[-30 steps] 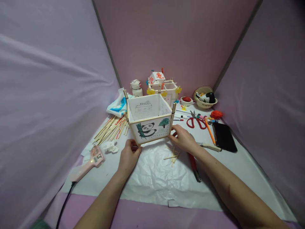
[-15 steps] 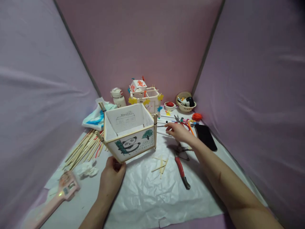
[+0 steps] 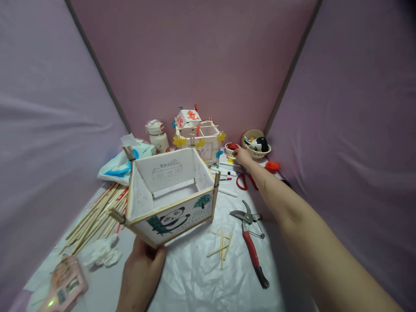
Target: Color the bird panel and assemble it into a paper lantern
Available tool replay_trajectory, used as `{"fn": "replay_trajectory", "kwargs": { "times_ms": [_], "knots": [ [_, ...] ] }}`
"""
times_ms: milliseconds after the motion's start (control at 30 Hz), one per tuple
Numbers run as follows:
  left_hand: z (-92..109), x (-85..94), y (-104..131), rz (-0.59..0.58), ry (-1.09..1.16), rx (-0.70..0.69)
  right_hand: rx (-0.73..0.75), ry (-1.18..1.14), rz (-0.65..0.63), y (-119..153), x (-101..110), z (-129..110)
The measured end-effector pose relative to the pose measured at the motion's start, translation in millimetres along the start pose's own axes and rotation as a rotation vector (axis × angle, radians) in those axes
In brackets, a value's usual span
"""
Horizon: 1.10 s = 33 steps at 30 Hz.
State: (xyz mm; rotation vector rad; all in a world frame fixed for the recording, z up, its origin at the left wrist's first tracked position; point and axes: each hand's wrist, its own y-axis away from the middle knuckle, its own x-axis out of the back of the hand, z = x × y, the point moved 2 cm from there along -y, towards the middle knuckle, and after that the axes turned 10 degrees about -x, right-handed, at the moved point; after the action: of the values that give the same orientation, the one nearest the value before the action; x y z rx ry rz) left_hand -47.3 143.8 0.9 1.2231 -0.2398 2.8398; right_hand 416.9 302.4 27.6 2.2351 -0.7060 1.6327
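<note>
My left hand [image 3: 143,268] grips the lower front corner of an open-topped box [image 3: 169,162] with white panels framed by wooden sticks, keeping it tilted. The front panel carries a drawn panda and tree, and the back panel a pencilled building. Far forward, my right hand [image 3: 242,157] reaches beside a small bowl [image 3: 227,151] holding something red. Its fingers are drawn together by a small yellow cut-out [image 3: 230,159]; whether anything is between them is too small to tell.
Pruning shears [image 3: 251,251] lie right of several short stick pieces [image 3: 222,247]. A pink glue gun [image 3: 66,281], crumpled tissue [image 3: 102,252] and long sticks [image 3: 94,219] are at left. A decorated stick model [image 3: 208,147], bottle [image 3: 158,136], bowl [image 3: 260,152] and red yarn [image 3: 272,167] stand behind.
My right hand has moved farther forward, from over the pens to beside the small bowl. The view has shifted, and the box in my left hand appears lower and closer.
</note>
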Motion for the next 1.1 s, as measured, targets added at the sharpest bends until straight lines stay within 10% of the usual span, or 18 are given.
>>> {"fn": "replay_trajectory", "kwargs": {
  "times_ms": [333, 600, 1100],
  "knots": [
    [-4.2, -0.5, 0.7, 0.02, 0.046, 0.023, 0.096, 0.063, -0.079, -24.4, -19.2, -16.4],
    [2.1, 0.3, 1.3, 0.029, 0.034, -0.03, 0.083, -0.23, 0.039, -7.0, 5.8, -14.7],
    [17.9, 8.8, 13.1, -0.141, -0.063, -0.148, 0.063, -1.211, 0.048, 197.0, 82.8, 19.9]
  ]
}}
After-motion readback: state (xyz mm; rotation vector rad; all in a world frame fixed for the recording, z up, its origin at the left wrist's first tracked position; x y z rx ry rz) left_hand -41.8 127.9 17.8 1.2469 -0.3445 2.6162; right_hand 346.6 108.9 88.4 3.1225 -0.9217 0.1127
